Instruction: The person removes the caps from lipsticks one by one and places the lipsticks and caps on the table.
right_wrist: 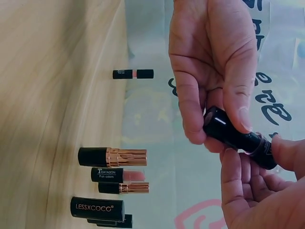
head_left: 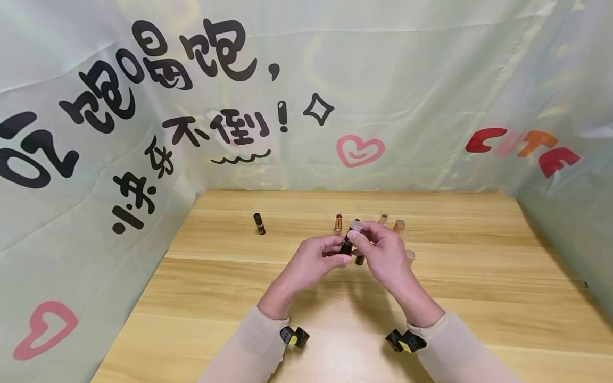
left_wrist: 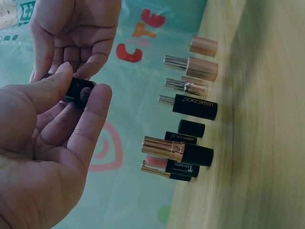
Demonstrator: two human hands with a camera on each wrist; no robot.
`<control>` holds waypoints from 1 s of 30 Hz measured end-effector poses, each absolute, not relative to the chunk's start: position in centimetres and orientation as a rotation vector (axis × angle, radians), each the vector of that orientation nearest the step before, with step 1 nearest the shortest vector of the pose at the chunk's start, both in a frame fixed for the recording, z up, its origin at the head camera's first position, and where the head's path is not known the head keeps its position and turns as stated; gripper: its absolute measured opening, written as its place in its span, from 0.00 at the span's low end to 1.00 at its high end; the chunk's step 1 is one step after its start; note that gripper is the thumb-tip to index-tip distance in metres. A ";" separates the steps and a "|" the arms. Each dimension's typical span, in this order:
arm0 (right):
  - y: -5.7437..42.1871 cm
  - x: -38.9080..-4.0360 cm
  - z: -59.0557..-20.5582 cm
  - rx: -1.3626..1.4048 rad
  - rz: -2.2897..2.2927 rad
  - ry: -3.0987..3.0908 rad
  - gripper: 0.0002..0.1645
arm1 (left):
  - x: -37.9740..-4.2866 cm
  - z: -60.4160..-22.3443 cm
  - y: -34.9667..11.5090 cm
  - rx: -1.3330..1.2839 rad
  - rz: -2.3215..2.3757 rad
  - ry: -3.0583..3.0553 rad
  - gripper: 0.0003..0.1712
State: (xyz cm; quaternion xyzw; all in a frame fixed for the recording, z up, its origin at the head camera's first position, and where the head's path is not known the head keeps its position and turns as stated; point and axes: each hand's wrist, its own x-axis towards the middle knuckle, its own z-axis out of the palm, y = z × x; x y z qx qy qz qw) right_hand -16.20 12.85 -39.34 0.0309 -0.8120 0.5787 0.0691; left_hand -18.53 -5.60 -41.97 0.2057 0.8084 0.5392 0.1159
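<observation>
A black lipstick tube (right_wrist: 224,129) is held up over the table between both hands, tilted in the head view. My left hand (head_left: 311,260) pinches its lower end between thumb and fingers. The right hand (head_left: 387,254) grips the upper end, thumb laid along it. A narrow band shows around the tube between the hands in the right wrist view. Behind the hands stand black-and-gold lipsticks (left_wrist: 164,149), a black cap lettered LESSXCOCO (right_wrist: 97,207) and a pink lipstick in a black base (right_wrist: 116,175).
A black lipstick with a pink band (head_left: 259,224) stands alone to the left on the wooden table (head_left: 206,298). Rose-gold tubes (left_wrist: 202,68) and a short rose-gold cap (left_wrist: 204,46) stand to the right. A printed cloth (head_left: 412,96) encloses the back and sides.
</observation>
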 end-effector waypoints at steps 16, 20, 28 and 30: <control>14.2 -16.0 -39.8 0.025 1.811 -2.268 0.17 | -18.6 -43.0 -5.9 0.496 1.559 2.432 0.18; 14.9 -15.8 -40.9 -0.001 1.629 -2.404 0.19 | -18.3 -43.7 -6.6 0.456 1.562 2.447 0.14; 15.7 -15.5 -43.2 0.021 1.415 -2.616 0.15 | -18.1 -44.9 -7.3 0.424 1.482 2.559 0.13; 15.8 -15.4 -43.7 0.051 1.382 -2.639 0.14 | -18.1 -45.2 -7.3 0.434 1.479 2.577 0.12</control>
